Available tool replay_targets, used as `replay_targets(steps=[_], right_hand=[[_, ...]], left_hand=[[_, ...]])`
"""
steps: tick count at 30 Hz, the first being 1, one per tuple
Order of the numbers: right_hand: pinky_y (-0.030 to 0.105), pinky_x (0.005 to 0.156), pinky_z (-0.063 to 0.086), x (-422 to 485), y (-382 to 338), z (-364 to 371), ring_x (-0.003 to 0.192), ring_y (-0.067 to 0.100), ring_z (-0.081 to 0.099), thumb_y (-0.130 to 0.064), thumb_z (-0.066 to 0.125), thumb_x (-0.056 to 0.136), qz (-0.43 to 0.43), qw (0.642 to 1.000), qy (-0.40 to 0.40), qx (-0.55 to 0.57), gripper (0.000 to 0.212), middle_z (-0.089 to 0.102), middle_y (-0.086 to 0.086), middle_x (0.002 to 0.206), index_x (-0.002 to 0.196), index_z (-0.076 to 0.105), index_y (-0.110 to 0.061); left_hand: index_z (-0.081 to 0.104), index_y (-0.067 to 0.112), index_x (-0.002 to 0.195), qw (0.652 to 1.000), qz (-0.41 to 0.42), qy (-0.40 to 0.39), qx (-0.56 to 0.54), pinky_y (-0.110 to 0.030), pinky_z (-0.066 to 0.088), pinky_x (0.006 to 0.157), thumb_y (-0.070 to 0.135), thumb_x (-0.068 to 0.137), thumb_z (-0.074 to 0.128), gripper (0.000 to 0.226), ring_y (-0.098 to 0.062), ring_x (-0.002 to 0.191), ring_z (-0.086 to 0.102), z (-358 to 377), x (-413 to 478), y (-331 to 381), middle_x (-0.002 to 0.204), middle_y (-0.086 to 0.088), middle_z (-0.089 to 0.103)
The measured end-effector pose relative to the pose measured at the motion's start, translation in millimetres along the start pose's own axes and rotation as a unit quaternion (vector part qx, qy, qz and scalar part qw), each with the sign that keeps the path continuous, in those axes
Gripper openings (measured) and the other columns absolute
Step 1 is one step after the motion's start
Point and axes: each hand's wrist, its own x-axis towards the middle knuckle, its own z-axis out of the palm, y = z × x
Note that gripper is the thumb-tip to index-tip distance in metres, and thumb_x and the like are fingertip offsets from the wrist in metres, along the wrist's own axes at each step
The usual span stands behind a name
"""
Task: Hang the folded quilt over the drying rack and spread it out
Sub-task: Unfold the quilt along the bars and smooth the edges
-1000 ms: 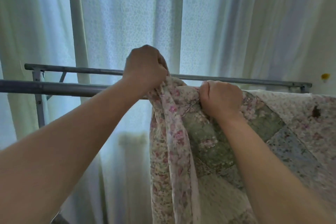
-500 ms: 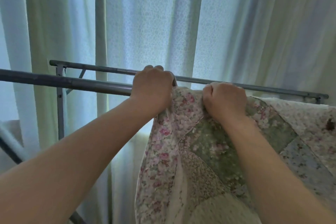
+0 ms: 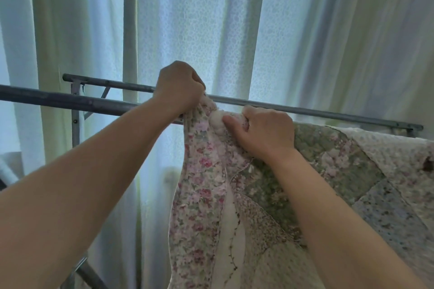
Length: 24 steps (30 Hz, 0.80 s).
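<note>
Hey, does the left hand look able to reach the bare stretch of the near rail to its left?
Probably yes: the left hand grips the quilt right at the near rail, whose left stretch is uncovered, though it would have to let go first.

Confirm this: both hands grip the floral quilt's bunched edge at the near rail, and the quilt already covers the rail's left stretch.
Not quite. In the head view the left hand and right hand do grip the quilt at the near rail, but the quilt covers the rail's right stretch; the left stretch is bare.
</note>
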Motion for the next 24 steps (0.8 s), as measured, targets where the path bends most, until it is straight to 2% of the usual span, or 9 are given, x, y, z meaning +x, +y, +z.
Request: replay_targets(steps=[3,7,11,13,17,20,24], right_hand=[[0.027,0.051,0.024,-1.9,1.0,-0.6,0.049,0.018,0.038,-0.081,0.015,0.07,-0.004,1.0,-0.008,-0.007,0.066,0.033,-0.008,0.049,0.063,0.04,-0.02],[0.026,0.051,0.024,-2.8,0.5,-0.6,0.049,0.017,0.039,-0.083,0.015,0.067,0.007,1.0,-0.01,-0.021,0.069,0.035,-0.007,0.049,0.061,0.041,-0.02],[0.026,0.048,0.021,-2.3,-1.1,-1.6,0.048,0.017,0.04,-0.084,0.014,0.067,0.01,1.0,-0.013,-0.017,0.066,0.029,-0.01,0.046,0.057,0.034,-0.022],[0.024,0.045,0.016,-1.3,-3.9,-1.6,0.047,0.016,0.039,-0.085,0.012,0.066,0.01,1.0,-0.017,-0.021,0.066,0.031,-0.011,0.047,0.055,0.032,-0.022],[0.022,0.044,0.013,-1.1,-4.0,1.7,0.044,0.012,0.037,-0.084,0.013,0.068,0.016,1.0,-0.003,-0.013,0.069,0.035,-0.011,0.047,0.054,0.035,-0.02],[0.02,0.044,0.012,-1.5,-4.3,5.0,0.045,0.016,0.04,-0.083,0.01,0.071,0.02,0.999,0.026,-0.017,0.078,0.043,-0.006,0.048,0.056,0.047,-0.016],[0.023,0.047,0.018,-1.8,-3.6,9.0,0.044,0.018,0.037,-0.081,0.006,0.076,0.03,0.998,0.061,-0.019,0.082,0.042,-0.003,0.047,0.053,0.048,-0.013]], left_hand=[[0.061,0.005,0.109,0.998,-0.009,0.055,0.021,-0.024,0.036,0.076,0.011,0.089,0.052,0.023,-0.021,0.098,0.057,-3.4,2.7,-7.7,0.112,-0.009,0.062],[0.06,0.01,0.1,0.993,0.027,0.044,0.103,-0.031,0.037,0.069,0.021,0.093,0.049,0.017,-0.02,0.079,0.049,-1.4,-4.8,-14.5,0.101,-0.009,0.064],[0.058,0.009,0.1,0.985,0.061,0.068,0.149,-0.032,0.035,0.066,0.026,0.094,0.047,0.02,-0.021,0.075,0.047,1.1,-15.8,-29.7,0.091,-0.01,0.065],[0.058,0.009,0.102,0.981,0.068,0.092,0.155,-0.032,0.035,0.066,0.023,0.095,0.045,0.021,-0.025,0.076,0.051,-2.2,-18.5,-38.1,0.09,-0.011,0.065],[0.058,0.009,0.106,0.975,0.018,0.122,0.183,-0.033,0.035,0.066,0.015,0.091,0.045,0.021,-0.032,0.09,0.059,-18.2,2.3,-51.1,0.093,-0.011,0.063],[0.061,0.007,0.102,0.963,0.036,0.084,0.255,-0.033,0.036,0.064,0.011,0.087,0.047,0.02,-0.03,0.079,0.057,-24.5,7.8,-55.2,0.085,-0.01,0.062],[0.059,0.008,0.094,0.951,0.075,0.08,0.29,-0.03,0.03,0.056,0.015,0.089,0.046,0.015,-0.022,0.061,0.043,-22.0,-5.1,-62.6,0.061,-0.001,0.041]])
